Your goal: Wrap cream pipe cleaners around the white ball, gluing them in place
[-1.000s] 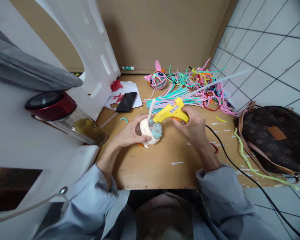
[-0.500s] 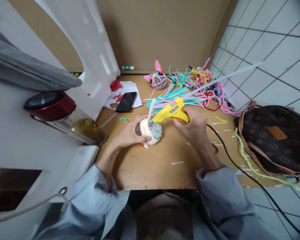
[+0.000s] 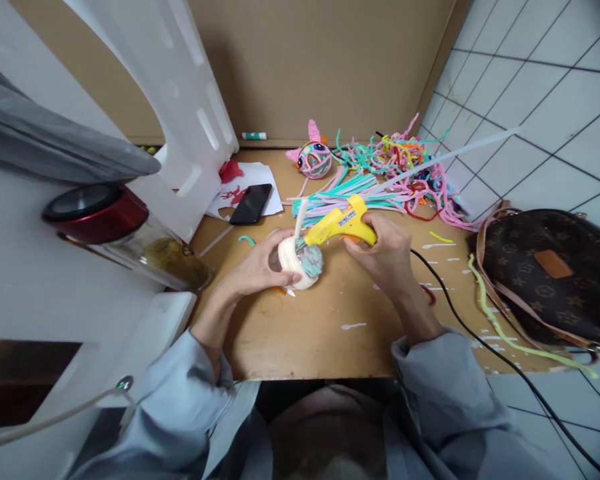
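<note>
My left hand [image 3: 260, 267] is wrapped round a small clear ball [image 3: 312, 261] wound with cream pipe cleaner, with teal pieces at its right end. A free cream end [image 3: 302, 217] of the winding sticks up from the top. In my right hand [image 3: 385, 250] is a yellow hot glue gun [image 3: 337, 225], its nozzle at the ball's upper right edge; whether it touches I cannot tell. A long whitish glue stick [image 3: 450, 155] runs out of the gun's back, toward the upper right. Its black cord [image 3: 450, 300] trails off to the lower right.
Behind lie bundled teal and pink pipe cleaners [image 3: 353, 190] and a tangled pile [image 3: 405, 153], beside a pink-eared ball figure [image 3: 314, 159]. A phone [image 3: 251, 204] rests on paper at the left, near a glass bottle [image 3: 165, 253]. A brown handbag [image 3: 555, 280] stands at the right.
Hardly anything differs. The whole view has shifted slightly; both hands, the ball and the glue gun keep the same positions relative to each other.
</note>
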Tool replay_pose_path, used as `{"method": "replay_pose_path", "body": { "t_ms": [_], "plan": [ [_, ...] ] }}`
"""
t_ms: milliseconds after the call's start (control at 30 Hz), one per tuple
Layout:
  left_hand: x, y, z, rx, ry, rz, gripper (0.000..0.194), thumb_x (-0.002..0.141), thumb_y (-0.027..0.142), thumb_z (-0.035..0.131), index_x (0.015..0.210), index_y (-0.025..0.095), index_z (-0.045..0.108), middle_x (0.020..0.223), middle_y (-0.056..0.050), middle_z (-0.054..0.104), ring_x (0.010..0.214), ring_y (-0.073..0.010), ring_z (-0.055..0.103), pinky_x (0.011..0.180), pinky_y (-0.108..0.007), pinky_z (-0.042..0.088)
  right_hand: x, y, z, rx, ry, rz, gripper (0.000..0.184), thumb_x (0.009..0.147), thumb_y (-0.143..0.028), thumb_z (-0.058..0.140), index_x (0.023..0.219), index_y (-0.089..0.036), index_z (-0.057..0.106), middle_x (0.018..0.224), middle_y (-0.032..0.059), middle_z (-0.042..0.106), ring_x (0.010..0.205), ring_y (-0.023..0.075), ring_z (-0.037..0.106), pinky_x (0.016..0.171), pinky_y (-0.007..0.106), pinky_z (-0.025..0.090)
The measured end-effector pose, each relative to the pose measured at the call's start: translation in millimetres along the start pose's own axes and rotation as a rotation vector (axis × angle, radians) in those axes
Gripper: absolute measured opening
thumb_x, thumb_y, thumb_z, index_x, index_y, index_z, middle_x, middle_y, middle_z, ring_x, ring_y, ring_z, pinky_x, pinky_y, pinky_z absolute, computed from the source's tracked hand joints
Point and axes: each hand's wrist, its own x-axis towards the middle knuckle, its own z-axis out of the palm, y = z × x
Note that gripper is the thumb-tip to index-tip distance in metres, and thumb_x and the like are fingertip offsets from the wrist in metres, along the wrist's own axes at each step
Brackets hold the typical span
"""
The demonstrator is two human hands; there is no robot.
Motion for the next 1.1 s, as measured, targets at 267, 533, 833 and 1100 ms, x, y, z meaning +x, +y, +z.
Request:
{"method": "replay_pose_path", "body": {
  "t_ms": [267, 533, 833, 1100],
  "plan": [
    [-0.3, 2.1, -0.9, -0.012, 0.000, 0.003, 0.077, 0.064, 0.046, 0.079, 0.131, 0.019, 0.054, 0.139, -0.012, 0.056, 0.124, -0.0339, 0.056, 0.110, -0.049, 0.043, -0.8, 1.3, 1.5, 0.013, -0.051, 0.074, 0.019, 0.075, -0.031, 0.063, 0.091, -0.021, 0.058, 0.086, 0.0046, 0.069, 0.071, 0.0196, 0.061, 0.066, 0.030, 0.047],
    [0.0, -2.4, 0.0, -0.003, 0.013, -0.001, 0.077, 0.065, 0.047, 0.080, 0.131, 0.018, 0.054, 0.140, -0.013, 0.056, 0.126, -0.0337, 0.056, 0.109, -0.047, 0.044, 0.0, 2.1, 0.8, 0.032, -0.078, 0.093, 0.020, 0.076, -0.032, 0.064, 0.091, -0.021, 0.058, 0.084, 0.0046, 0.067, 0.070, 0.0190, 0.061, 0.065, 0.030, 0.046],
    [0.1, -1.4, 1.2, -0.030, 0.029, 0.022, 0.074, 0.064, 0.049, 0.081, 0.127, 0.018, 0.057, 0.142, -0.013, 0.057, 0.128, -0.0340, 0.055, 0.109, -0.047, 0.044, -0.8, 1.9, 1.2, 0.028, -0.081, 0.101, 0.020, 0.076, -0.032, 0.064, 0.092, -0.021, 0.058, 0.084, 0.0039, 0.068, 0.072, 0.0193, 0.061, 0.066, 0.029, 0.046],
    [0.1, -3.0, 0.5, -0.018, 0.029, 0.081, 0.070, 0.067, 0.047, 0.080, 0.126, 0.018, 0.059, 0.143, -0.014, 0.055, 0.132, -0.0340, 0.052, 0.114, -0.048, 0.040, -0.9, 2.1, 3.0, 0.027, -0.054, 0.086, 0.019, 0.076, -0.031, 0.063, 0.091, -0.021, 0.058, 0.085, 0.0045, 0.069, 0.072, 0.0198, 0.062, 0.065, 0.030, 0.047]
  ]
}}
